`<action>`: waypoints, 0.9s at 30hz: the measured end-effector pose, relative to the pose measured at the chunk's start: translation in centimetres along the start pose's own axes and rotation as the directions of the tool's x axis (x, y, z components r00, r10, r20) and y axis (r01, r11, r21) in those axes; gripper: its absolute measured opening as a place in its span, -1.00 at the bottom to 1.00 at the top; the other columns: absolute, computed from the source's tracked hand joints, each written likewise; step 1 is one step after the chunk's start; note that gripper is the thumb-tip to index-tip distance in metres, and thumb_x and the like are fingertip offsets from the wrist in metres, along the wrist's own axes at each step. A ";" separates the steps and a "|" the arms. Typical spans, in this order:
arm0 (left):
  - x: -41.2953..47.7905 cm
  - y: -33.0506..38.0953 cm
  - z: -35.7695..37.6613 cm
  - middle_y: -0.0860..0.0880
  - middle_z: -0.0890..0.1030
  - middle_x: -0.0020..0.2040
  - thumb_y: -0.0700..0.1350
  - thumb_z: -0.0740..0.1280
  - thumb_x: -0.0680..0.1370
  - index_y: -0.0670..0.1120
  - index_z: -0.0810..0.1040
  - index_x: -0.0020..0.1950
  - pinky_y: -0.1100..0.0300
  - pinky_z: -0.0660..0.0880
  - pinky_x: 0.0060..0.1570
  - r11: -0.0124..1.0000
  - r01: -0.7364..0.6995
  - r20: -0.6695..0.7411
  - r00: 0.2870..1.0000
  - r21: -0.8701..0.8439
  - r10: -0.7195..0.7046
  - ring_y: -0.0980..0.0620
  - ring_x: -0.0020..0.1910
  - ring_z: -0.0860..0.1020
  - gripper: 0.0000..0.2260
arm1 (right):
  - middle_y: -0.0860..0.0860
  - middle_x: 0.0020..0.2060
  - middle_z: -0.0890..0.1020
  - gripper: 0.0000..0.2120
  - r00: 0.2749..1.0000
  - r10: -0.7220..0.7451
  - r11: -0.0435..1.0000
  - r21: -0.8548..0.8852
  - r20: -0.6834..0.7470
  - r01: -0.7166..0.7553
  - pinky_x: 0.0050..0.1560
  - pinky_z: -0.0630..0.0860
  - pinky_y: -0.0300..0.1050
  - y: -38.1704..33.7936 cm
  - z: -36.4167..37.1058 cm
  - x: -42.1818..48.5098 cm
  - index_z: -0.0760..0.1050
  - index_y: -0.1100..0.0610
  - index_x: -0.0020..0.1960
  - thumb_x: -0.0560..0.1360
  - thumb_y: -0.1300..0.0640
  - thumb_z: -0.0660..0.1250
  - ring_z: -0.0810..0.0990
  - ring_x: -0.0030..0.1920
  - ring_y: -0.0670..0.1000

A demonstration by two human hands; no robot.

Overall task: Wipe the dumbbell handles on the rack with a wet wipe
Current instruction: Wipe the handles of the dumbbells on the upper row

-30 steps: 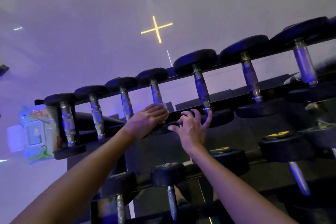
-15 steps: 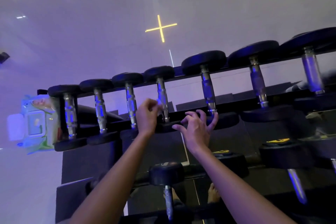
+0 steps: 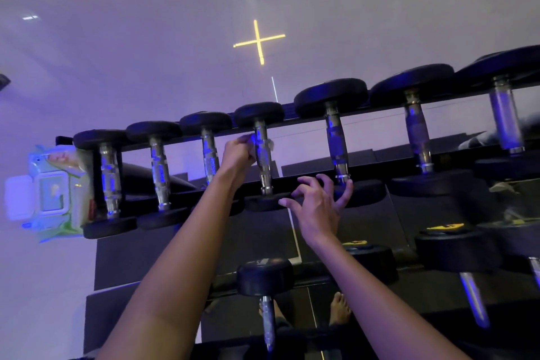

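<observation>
Purple-lit rack (image 3: 380,166): left hand (image 3: 238,152) pinches wet wipe (image 3: 269,143) on handle (image 3: 264,165); wrap fully, stroke lengthwise; right hand (image 3: 318,202) grip loose.

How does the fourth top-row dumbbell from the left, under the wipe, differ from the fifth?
The fourth dumbbell has smaller black heads than the fifth dumbbell. The left hand holds the wet wipe around the fourth dumbbell's handle; the fifth dumbbell's handle is bare, the right hand resting by its near end. Both lie across the rack with knurled metal handles.
</observation>
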State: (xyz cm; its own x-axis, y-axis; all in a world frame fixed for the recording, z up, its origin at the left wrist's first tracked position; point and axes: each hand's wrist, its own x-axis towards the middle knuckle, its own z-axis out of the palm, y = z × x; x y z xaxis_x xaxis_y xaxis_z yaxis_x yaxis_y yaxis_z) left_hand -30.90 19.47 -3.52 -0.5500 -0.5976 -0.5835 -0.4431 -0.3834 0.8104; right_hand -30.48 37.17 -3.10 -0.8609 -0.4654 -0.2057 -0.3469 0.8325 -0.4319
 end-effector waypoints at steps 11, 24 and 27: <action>-1.0 0.0 -0.8 -0.05 0.62 -0.41 -0.51 0.01 0.47 -0.26 0.52 -0.17 0.26 0.54 -0.35 0.997 0.053 0.065 0.996 0.061 -0.057 0.07 -0.41 0.59 -0.67 | -0.18 0.28 0.46 -0.71 1.000 0.000 1.000 0.011 0.005 0.000 0.33 -0.44 -0.02 0.2 0.0 0.1 0.62 0.02 -0.02 0.40 -0.16 0.36 0.15 0.44 -0.08; -5.4 -4.2 -0.9 -0.10 0.63 -0.10 -0.19 0.38 0.46 -0.16 0.59 0.02 0.20 0.43 -0.14 0.798 -0.086 -0.083 0.982 0.597 0.167 -0.03 -0.10 0.57 -0.85 | -0.18 0.27 0.46 -0.72 0.998 0.012 1.000 -0.019 0.060 -0.011 0.30 -0.44 -0.02 0.0 -0.2 0.1 0.61 0.00 -0.02 0.41 -0.17 0.35 0.16 0.43 -0.08; -6.1 -3.9 -1.2 -0.12 0.63 -0.03 -0.14 0.37 0.46 -0.15 0.57 0.00 0.16 0.42 -0.05 0.684 -0.114 -0.027 0.981 0.720 0.192 -0.09 0.00 0.56 -0.85 | -0.15 0.31 0.43 -0.69 0.992 -0.018 0.999 -0.031 0.127 0.022 0.35 -0.43 0.05 0.0 -1.0 -0.3 0.60 -0.01 0.07 0.46 -0.17 0.30 0.14 0.44 -0.09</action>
State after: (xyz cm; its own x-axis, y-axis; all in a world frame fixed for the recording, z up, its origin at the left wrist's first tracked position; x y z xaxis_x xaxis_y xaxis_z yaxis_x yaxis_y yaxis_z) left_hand -24.92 23.79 -3.07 -0.6053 -0.6792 -0.4150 -0.7504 0.3131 0.5821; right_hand -30.62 37.60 -2.18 -0.8000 -0.5148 -0.3081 -0.3771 0.8309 -0.4091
